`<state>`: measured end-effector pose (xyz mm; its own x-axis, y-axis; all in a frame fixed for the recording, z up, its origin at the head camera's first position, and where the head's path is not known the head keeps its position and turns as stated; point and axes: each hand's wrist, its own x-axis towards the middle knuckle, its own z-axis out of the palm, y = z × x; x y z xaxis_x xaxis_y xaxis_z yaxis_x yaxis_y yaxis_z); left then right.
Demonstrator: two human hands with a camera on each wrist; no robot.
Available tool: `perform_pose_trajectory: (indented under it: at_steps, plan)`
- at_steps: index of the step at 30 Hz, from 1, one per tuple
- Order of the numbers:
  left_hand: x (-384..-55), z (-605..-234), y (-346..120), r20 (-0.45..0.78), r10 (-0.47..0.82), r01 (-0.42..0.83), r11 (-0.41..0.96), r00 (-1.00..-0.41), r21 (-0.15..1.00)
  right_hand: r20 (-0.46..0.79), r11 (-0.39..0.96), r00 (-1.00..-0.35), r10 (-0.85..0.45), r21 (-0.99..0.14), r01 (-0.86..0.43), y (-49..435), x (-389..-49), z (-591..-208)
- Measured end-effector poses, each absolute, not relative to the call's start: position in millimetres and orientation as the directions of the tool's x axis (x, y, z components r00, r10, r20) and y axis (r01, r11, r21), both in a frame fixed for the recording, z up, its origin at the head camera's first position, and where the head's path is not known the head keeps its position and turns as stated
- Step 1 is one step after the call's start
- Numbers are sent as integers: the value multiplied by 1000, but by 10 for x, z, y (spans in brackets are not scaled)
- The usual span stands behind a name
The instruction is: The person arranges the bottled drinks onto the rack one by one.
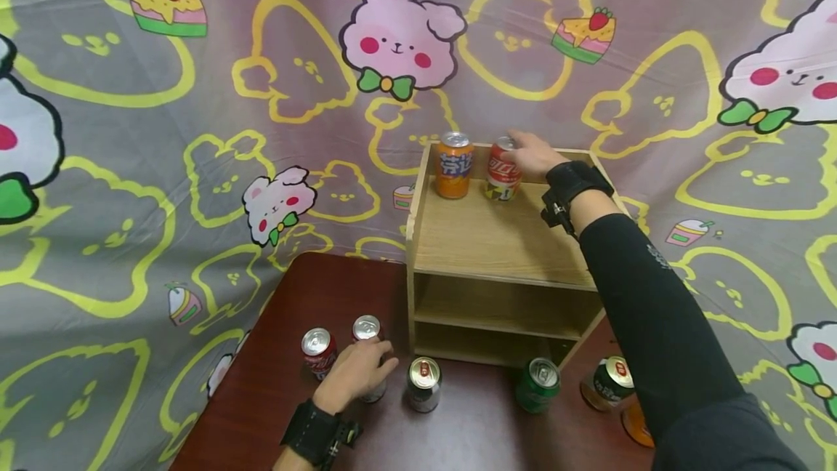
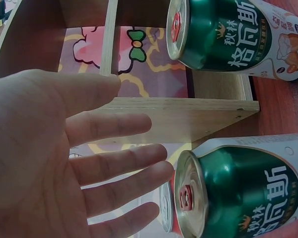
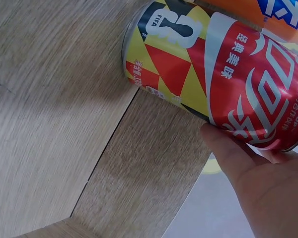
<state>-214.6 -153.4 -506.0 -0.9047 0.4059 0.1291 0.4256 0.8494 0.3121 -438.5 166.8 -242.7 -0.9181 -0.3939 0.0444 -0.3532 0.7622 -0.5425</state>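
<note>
On the top board of the small wooden shelf (image 1: 503, 238), my right hand (image 1: 538, 157) holds a red Coca-Cola can (image 1: 502, 174) that stands upright near the back. In the right wrist view the thumb presses the side of the Coca-Cola can (image 3: 238, 74), and the other fingers are mostly hidden behind it. To its left stands an orange soda can (image 1: 454, 169). My left hand (image 1: 356, 375) is over the table with its fingers spread, overlapping a silver-topped can (image 1: 368, 327). In the left wrist view its fingertips come close to a green-and-white kvass can (image 2: 248, 193).
A red can (image 1: 318, 352) stands left of my left hand, and a can with a red tab (image 1: 424, 384) to its right. A green can (image 1: 539, 385), a dark can (image 1: 608, 382) and an orange can (image 1: 637, 424) stand at the right. A patterned cloth (image 1: 314, 144) hangs behind.
</note>
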Motion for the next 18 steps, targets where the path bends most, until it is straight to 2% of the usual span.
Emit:
perform_pose_trajectory:
  at_steps: [6, 13, 18]
  plan:
    - [-2103, -5028, -1445, 167, 416, 448, 846, -894, 288, 57, 780, -922, -384, -514, -356, 1729, -4276, -2390]
    - [-2066, -4985, -1373, 188, 434, 472, 836, -881, 279, 78, 836, -950, -303, -456, -304, 1811, -4089, -2274]
    - [-2036, -4963, -1331, 180, 423, 459, 835, -888, 304, 192, 818, -907, -374, -393, -421, 1749, -3951, -2210]
